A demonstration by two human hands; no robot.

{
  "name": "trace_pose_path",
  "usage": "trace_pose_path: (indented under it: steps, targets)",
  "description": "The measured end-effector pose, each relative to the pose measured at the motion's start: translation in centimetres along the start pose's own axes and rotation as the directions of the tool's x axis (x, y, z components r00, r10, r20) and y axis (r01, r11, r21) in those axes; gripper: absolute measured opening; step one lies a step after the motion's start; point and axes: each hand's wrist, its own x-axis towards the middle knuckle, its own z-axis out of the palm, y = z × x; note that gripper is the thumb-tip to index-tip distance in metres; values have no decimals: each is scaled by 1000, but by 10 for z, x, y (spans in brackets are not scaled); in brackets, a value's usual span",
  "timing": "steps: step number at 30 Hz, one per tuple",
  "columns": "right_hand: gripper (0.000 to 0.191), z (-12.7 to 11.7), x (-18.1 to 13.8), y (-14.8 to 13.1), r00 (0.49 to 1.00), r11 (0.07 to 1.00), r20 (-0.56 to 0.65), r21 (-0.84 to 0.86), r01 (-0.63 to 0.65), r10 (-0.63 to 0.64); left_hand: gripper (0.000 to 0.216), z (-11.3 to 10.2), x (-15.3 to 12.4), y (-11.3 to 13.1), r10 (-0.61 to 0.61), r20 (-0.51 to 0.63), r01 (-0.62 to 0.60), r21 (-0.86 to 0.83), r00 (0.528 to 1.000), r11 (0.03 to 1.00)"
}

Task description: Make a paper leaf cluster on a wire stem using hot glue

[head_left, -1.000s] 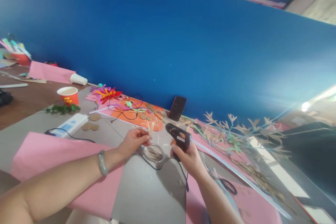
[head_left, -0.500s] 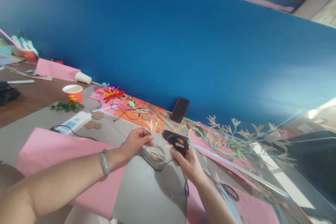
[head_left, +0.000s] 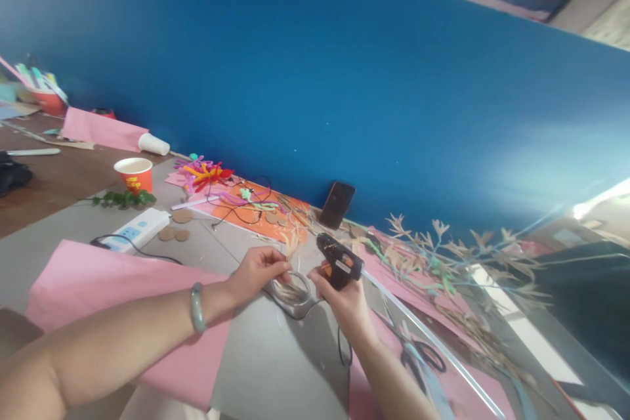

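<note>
My left hand (head_left: pixel 260 272), with a bangle on the wrist, pinches a small sprig of pale, leaf-like strips (head_left: pixel 292 244) between thumb and fingertips. Gripped in my right hand (head_left: pixel 350 308) is a black hot glue gun (head_left: pixel 340 258), its nozzle tilted up and to the left. A long clear glue stick (head_left: pixel 433 341) sticks out of its rear. The nozzle is apart from the sprig. Just below my left fingertips, a round clear ring or shallow dish (head_left: pixel 291 290) on the table has pale strips in it. My right thumb reaches toward the sprig; contact is unclear.
Scissors (head_left: pixel 429 356) lie right of my right forearm. Branches with pale leaves (head_left: pixel 438 243) spread over pink paper at the right. A phone (head_left: pixel 337 205) leans on the blue wall. Left are a power strip (head_left: pixel 140 231), a paper cup (head_left: pixel 136 176) and pink paper (head_left: pixel 73 282).
The glue gun has turned, its nozzle lifting and moving right, away from the sprig, while its rear glue stick has swung down. My right hand's thumb has come nearer to my left fingertips.
</note>
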Motion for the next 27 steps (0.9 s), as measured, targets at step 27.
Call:
trace_pose_path:
  steps: [27]
  targets:
    - [18,15,-6,-5,998,990,2,125,-69,69,28,11,-13,-10,-111,120,117,-38,986,992]
